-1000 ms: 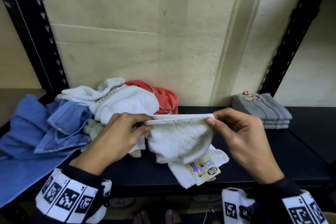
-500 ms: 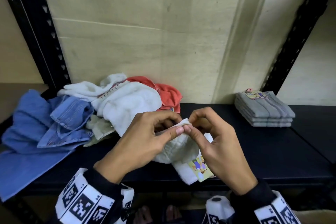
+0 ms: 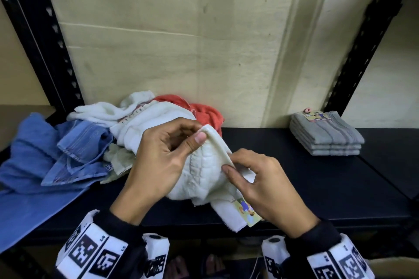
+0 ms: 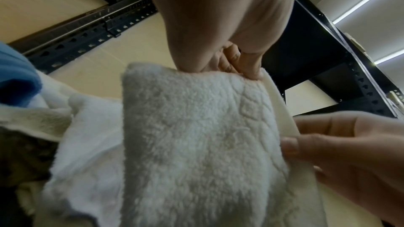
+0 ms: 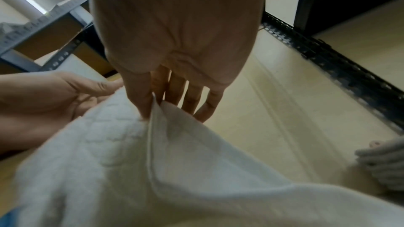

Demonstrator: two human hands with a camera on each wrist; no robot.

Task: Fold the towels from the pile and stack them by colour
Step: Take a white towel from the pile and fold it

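Left hand (image 3: 158, 165) pinched the top corner of the white towel (image 3: 201, 179), thumb over the hem. Right hand (image 3: 260, 188) pinched the same hem lower down. The towel hung over the shelf's (image 3: 317, 188) front edge, its label (image 3: 246, 210) at the lip. Unfolded pile (image 3: 140, 127) sat at the back-left. Grey stack (image 3: 326, 136) was at the back-right corner, with bare shelf between.
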